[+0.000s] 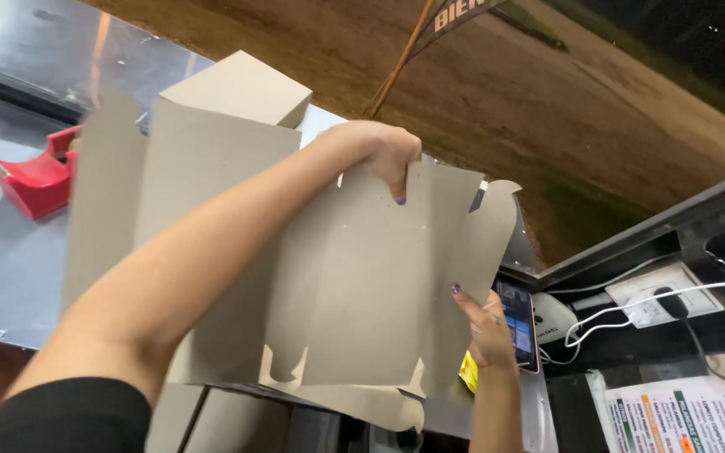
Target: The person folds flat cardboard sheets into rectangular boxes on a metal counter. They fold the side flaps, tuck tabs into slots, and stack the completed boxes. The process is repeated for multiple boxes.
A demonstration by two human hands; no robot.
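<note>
Cardboard blank (354, 285): flat, unfolded, held up over a metal counter (10, 268).
Left hand (383, 155): pinching its top edge.
Right hand (487, 331): gripping its right edge.
Behind: folded box (241, 88), red tape dispenser (35, 178), phone (518, 323) partly hidden.

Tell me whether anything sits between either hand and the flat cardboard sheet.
Nothing does. The left hand already grips the cardboard sheet at its top edge, thumb on the near face. The right hand touches its lower right edge. The phone lies beyond that hand.
</note>
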